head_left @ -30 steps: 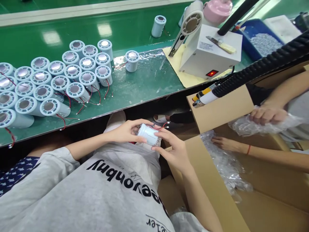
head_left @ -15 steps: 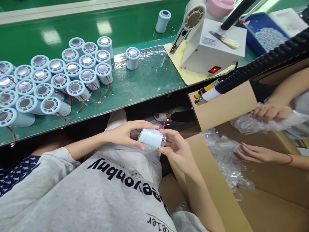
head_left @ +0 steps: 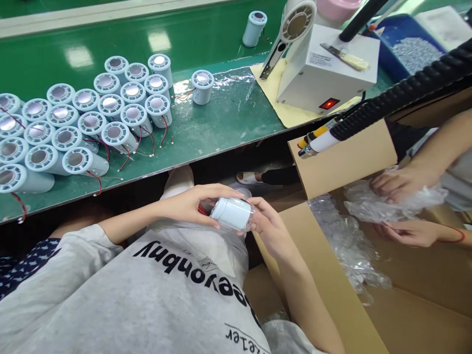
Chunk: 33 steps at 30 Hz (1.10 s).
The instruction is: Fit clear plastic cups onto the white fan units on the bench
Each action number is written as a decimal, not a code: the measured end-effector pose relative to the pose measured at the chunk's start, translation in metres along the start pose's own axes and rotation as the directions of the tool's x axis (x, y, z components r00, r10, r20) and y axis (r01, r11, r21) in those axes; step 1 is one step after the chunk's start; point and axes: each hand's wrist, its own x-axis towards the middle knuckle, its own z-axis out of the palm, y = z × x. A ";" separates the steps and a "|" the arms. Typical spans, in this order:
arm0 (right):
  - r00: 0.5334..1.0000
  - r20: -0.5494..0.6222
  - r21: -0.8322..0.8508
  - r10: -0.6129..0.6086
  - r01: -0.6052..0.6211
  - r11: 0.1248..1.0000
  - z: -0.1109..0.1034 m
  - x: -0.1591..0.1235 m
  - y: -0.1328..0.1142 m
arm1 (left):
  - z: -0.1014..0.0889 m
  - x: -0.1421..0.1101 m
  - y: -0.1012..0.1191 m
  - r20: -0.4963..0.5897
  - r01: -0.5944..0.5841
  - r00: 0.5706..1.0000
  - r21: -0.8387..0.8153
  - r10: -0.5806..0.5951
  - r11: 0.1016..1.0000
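Over my lap I hold a light blue plastic cylinder (head_left: 231,212) lying sideways, like those on the bench. My left hand (head_left: 190,204) grips its left end between thumb and fingers. Around its right end is a clear plastic cover (head_left: 251,216), which the fingers of my right hand (head_left: 271,227) close on. Something red shows beneath my left palm. The far side of the cylinder is hidden, and no wires show at its right end.
Several light blue cylinders (head_left: 84,98) with red and black wires stand on the green bench (head_left: 236,110). A white box with a lit red switch (head_left: 329,103) and a black hose (head_left: 398,101) are at right. Below, another person's hands handle clear plastic (head_left: 391,201) over a cardboard box (head_left: 324,275).
My right hand has closed further round the covered end, and the wires that stuck out there are out of sight. The other person's two hands have come together on the plastic.
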 end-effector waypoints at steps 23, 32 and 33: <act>0.998 -0.016 -0.163 -0.065 0.062 0.985 -0.001 0.000 0.017 | 0.009 -0.004 0.014 -0.082 0.125 0.988 -0.044 -0.128 0.991; 0.765 0.226 -0.464 -0.604 0.629 0.623 -0.009 -0.011 0.018 | 0.007 -0.004 0.014 -0.035 0.193 0.979 -0.159 -0.201 0.968; 0.831 0.172 -0.415 -0.530 0.548 0.726 -0.010 -0.013 0.018 | 0.007 -0.004 0.015 -0.017 0.177 0.983 -0.167 -0.182 0.970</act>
